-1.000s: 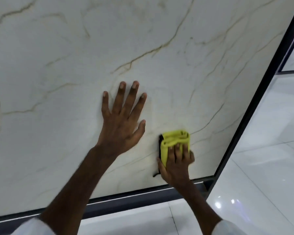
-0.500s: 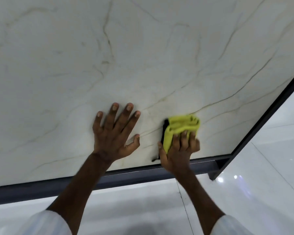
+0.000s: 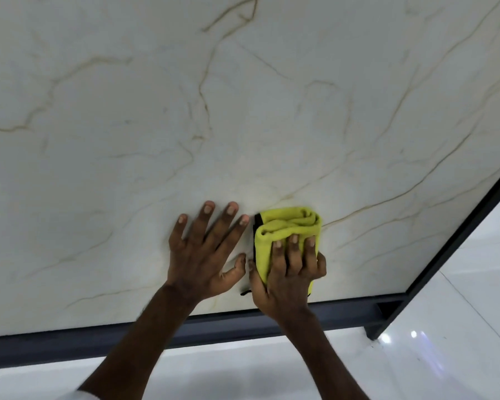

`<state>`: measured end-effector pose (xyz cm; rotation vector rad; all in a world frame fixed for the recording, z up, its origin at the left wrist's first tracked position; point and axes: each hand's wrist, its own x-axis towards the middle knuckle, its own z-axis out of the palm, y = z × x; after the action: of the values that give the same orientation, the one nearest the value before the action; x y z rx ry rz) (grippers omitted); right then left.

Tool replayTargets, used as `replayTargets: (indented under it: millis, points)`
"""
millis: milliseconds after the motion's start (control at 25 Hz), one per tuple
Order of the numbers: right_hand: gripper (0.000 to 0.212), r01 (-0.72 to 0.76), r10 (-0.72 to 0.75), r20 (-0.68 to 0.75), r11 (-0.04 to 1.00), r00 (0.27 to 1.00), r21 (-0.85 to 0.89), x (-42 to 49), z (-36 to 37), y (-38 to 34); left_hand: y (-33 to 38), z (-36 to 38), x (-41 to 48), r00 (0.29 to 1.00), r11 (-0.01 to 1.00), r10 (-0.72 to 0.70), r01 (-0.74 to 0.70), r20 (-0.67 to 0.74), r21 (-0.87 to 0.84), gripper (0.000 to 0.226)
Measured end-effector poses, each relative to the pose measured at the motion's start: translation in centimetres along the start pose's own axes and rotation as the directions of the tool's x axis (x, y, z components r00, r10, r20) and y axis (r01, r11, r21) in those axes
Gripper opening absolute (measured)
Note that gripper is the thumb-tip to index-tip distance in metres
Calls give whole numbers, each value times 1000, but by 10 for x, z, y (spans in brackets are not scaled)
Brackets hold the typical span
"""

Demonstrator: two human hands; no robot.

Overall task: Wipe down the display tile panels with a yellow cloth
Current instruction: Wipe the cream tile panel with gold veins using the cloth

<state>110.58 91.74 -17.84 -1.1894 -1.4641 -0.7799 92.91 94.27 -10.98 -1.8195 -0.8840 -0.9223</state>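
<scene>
A large white marble-look tile panel [image 3: 243, 116] with thin gold veins fills most of the view. My left hand [image 3: 205, 252] lies flat on it near its lower edge, fingers spread. Just to the right, my right hand [image 3: 289, 269] presses a folded yellow cloth [image 3: 286, 226] with a black edge against the panel, fingers over the cloth and thumb at its left side. The two hands nearly touch.
A dark metal frame [image 3: 243, 324] runs along the panel's bottom edge and up its right side [image 3: 459, 235]. Below and to the right lies glossy white floor tile [image 3: 459, 327] with light reflections.
The view has shifted, so the panel's lower right corner sits further right. My right hand with the cloth has come closer to my left hand, which stays flat on the panel.
</scene>
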Motion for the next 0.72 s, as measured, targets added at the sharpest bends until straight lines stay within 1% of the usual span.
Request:
replayTargets:
  millis: [40,120,200,240,280,360,440,480,520,600,720]
  points:
    - [86,20,-20,20,999,1000,-24,-11,0,1,0,1,0,1000,1000,2,-2,-3,7,88]
    - [81,40,-32,111,996,993,-74,-57,2,4,0,2,-3,1000,1000,11,-11,-2,16,88]
    - [69,52,-31,194,993,981,-107,-91,0,7,0,3,-3,1000,1000,15,-15,15,25,87]
    - [62,29,-8,205,995,979,-98,-89,-1,5,0,1,0,1000,999,18,-18,25,28,86]
    - [60,1,14,198,997,980,-78,-78,-1,1,-1,-3,3,999,1000,14,-15,40,11,85]
    - [68,-32,37,151,999,988,-35,-29,-10,-7,-3,-21,6,995,995,12,-2,103,-99,79]
    - [79,-7,8,80,1000,997,-11,44,-23,-10,-11,-47,12,985,969,32,11,171,-249,72]
    - [83,10,-10,47,1000,999,-10,86,-31,-10,-19,-60,22,982,954,41,16,183,-298,68]
    - [84,31,-31,10,999,999,-15,135,-42,-10,-32,-73,44,986,951,38,15,164,-309,66]
    - [84,55,-59,-72,997,996,-49,233,-64,-16,-63,-93,109,997,972,1,19,84,-236,64]
    - [84,-37,33,-138,999,990,-30,350,-94,-34,-107,-125,226,996,991,-81,76,-42,-107,64]
